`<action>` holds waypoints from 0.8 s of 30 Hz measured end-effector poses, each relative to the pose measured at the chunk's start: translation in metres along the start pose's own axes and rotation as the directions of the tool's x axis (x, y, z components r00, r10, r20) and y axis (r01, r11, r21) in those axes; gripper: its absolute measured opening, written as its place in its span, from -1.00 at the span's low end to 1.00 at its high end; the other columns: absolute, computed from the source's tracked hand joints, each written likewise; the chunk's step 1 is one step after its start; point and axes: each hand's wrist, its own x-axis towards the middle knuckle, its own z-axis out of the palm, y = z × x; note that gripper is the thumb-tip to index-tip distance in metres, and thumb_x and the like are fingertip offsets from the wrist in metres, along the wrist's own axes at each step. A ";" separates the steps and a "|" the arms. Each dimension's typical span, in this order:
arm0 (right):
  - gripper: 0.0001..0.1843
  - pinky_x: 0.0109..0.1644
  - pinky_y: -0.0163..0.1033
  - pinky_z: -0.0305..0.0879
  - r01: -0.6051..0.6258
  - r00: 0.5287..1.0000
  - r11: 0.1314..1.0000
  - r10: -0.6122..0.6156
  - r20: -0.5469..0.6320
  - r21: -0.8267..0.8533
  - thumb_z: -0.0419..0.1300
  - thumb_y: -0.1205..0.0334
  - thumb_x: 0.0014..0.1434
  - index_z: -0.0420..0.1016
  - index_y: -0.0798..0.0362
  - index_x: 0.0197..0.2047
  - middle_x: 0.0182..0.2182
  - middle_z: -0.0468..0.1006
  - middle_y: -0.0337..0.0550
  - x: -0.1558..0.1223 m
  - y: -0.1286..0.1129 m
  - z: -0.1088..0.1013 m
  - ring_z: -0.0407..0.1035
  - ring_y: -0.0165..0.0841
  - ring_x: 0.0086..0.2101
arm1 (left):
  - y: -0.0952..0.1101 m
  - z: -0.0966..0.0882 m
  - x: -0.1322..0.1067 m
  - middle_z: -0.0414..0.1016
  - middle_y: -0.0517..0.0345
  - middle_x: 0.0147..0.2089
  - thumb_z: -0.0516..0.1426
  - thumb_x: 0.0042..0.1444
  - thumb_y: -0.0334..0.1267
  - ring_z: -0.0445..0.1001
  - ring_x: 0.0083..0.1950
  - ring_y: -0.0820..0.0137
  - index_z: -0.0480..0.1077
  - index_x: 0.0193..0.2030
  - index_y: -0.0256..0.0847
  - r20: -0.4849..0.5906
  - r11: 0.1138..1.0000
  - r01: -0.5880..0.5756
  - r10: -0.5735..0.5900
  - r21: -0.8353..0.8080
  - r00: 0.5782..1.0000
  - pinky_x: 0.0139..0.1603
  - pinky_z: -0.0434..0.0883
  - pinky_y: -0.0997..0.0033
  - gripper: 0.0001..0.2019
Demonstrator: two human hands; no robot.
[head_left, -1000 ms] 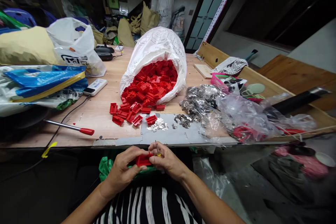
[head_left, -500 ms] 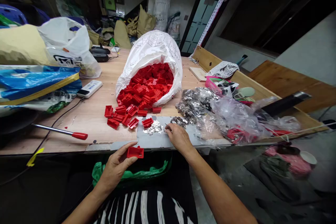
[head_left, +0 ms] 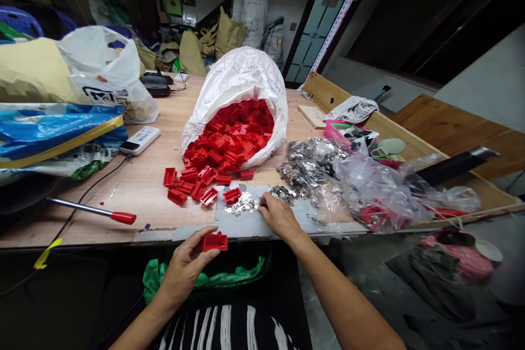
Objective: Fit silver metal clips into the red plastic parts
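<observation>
My left hand (head_left: 187,263) pinches a small red plastic case (head_left: 215,241), its hollow side facing me, just off the table's front edge. My right hand (head_left: 279,217) rests at the grey board (head_left: 246,225), thumb and fingers pressed together; whatever lies between the tips is too small to name. Beside those fingertips spreads a pile of small silvery metal pieces (head_left: 241,204), with one red case (head_left: 232,195) at its back edge. A darker heap of metal parts (head_left: 283,194) lies just behind the right hand. More loose red cases (head_left: 188,179) are scattered to the left.
A white sack (head_left: 246,68) on its side spills red cases. Clear bags of metal parts (head_left: 311,158) fill the right side, near a pink basket (head_left: 337,132). A red-tipped metal rod (head_left: 123,217) sticks out at left. Below the edge hangs a green bag (head_left: 233,279).
The view has shifted slightly. Both hands keep nearly the same poses, the left still holding the red case and the right still by the metal pieces.
</observation>
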 end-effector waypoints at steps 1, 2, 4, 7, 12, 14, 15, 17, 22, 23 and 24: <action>-0.86 -0.22 -0.30 0.18 0.008 1.000 1.000 -0.008 -0.006 0.025 0.13 0.37 0.16 0.38 0.05 -0.17 -0.29 0.56 -0.14 -0.001 0.001 0.000 0.42 -0.32 -0.27 | 0.001 0.001 0.000 0.60 0.13 -0.09 0.23 0.01 -0.12 0.54 -0.05 0.26 0.42 0.04 -0.15 -0.002 1.000 0.001 -0.001 -0.009 1.000 0.02 0.46 0.34 -0.57; -0.85 -0.20 -0.31 0.19 0.018 1.000 0.998 -0.018 -0.012 0.052 0.13 0.38 0.16 0.38 0.05 -0.17 -0.27 0.56 -0.14 -0.001 0.002 0.000 0.42 -0.33 -0.26 | 0.001 0.001 0.000 0.60 0.13 -0.09 0.24 0.01 -0.12 0.54 -0.05 0.26 0.42 0.03 -0.16 -0.005 1.000 0.000 0.000 -0.014 1.000 0.01 0.46 0.34 -0.57; -0.87 -0.18 -0.31 0.20 0.039 0.999 0.994 -0.037 -0.029 0.103 0.12 0.39 0.16 0.41 0.04 -0.21 -0.27 0.56 -0.16 -0.002 0.005 -0.001 0.41 -0.35 -0.25 | 0.002 0.003 0.001 0.61 0.12 -0.11 0.24 0.00 -0.12 0.55 -0.06 0.27 0.43 0.02 -0.16 -0.012 1.000 -0.008 0.008 -0.020 1.000 0.00 0.47 0.35 -0.58; -0.89 -0.17 -0.29 0.22 0.059 0.997 0.984 -0.049 -0.067 0.166 0.10 0.39 0.15 0.43 0.03 -0.31 -0.32 0.54 -0.18 -0.003 0.007 -0.002 0.39 -0.36 -0.28 | 0.003 0.005 0.002 0.61 0.12 -0.13 0.24 0.01 -0.12 0.56 -0.09 0.28 0.43 0.00 -0.17 -0.045 0.998 -0.055 0.055 0.002 0.997 -0.02 0.48 0.35 -0.61; -0.90 -0.32 -0.33 0.25 0.059 0.998 0.798 -0.032 -0.056 0.599 0.13 0.21 0.14 0.42 0.05 -0.33 -0.41 0.48 -0.24 -0.017 -0.012 0.002 0.35 -0.41 -0.40 | -0.003 0.007 0.004 0.59 0.09 -0.10 0.24 0.03 -0.14 0.56 -0.10 0.28 0.43 -0.02 -0.17 -0.125 0.968 -0.185 0.208 0.170 0.970 -0.01 0.47 0.32 -0.63; -0.84 -0.45 -0.36 0.20 -0.027 0.997 0.577 -0.046 0.065 0.816 0.17 0.14 0.10 0.39 0.06 -0.34 -0.50 0.40 -0.31 -0.026 -0.029 0.006 0.27 -0.47 -0.53 | -0.007 0.008 0.003 0.58 0.07 -0.09 0.23 0.04 -0.15 0.56 -0.10 0.28 0.41 0.00 -0.17 -0.141 0.953 -0.212 0.245 0.218 0.959 -0.01 0.48 0.32 -0.63; -0.82 -0.49 -0.38 0.17 -0.078 0.989 0.495 -0.069 0.129 0.865 0.19 0.12 0.09 0.38 0.06 -0.34 -0.52 0.36 -0.33 -0.031 -0.038 0.008 0.23 -0.49 -0.57 | -0.007 0.008 0.003 0.57 0.06 -0.09 0.23 0.05 -0.15 0.56 -0.10 0.28 0.40 0.00 -0.18 -0.145 0.945 -0.224 0.262 0.237 0.954 -0.03 0.48 0.32 -0.63; -0.80 -0.52 -0.39 0.12 -0.129 0.977 0.414 -0.101 0.187 0.901 0.21 0.11 0.08 0.37 0.07 -0.36 -0.54 0.33 -0.36 -0.038 -0.053 0.013 0.18 -0.53 -0.61 | -0.007 0.009 0.001 0.57 0.06 -0.10 0.23 0.06 -0.17 0.57 -0.13 0.29 0.39 -0.01 -0.18 -0.139 0.924 -0.257 0.305 0.283 0.942 -0.08 0.49 0.34 -0.65; -0.78 -0.52 -0.39 0.11 -0.098 0.985 0.477 -0.082 0.155 0.874 0.19 0.10 0.10 0.37 0.09 -0.41 -0.52 0.34 -0.34 -0.047 -0.067 0.027 0.15 -0.54 -0.59 | 0.002 0.010 -0.003 0.55 0.13 -0.21 0.23 0.06 -0.22 0.55 -0.21 0.35 0.40 -0.08 -0.16 -0.091 0.826 -0.383 0.456 0.413 0.885 -0.17 0.48 0.39 -0.73; -0.79 -0.51 -0.39 0.11 -0.090 0.987 0.498 -0.072 0.145 0.863 0.19 0.11 0.11 0.37 0.09 -0.41 -0.52 0.34 -0.34 -0.049 -0.067 0.029 0.16 -0.53 -0.58 | 0.003 0.010 -0.003 0.55 0.13 -0.21 0.23 0.07 -0.23 0.54 -0.21 0.36 0.40 -0.08 -0.15 -0.087 0.808 -0.403 0.481 0.431 0.872 -0.17 0.48 0.40 -0.73; -0.79 -0.49 -0.39 0.12 -0.079 0.989 0.519 -0.064 0.131 0.851 0.18 0.11 0.11 0.37 0.09 -0.41 -0.53 0.35 -0.33 -0.050 -0.066 0.031 0.17 -0.52 -0.56 | 0.004 0.010 -0.003 0.54 0.13 -0.22 0.23 0.07 -0.24 0.54 -0.21 0.36 0.40 -0.07 -0.15 -0.082 0.791 -0.419 0.502 0.445 0.861 -0.16 0.47 0.40 -0.73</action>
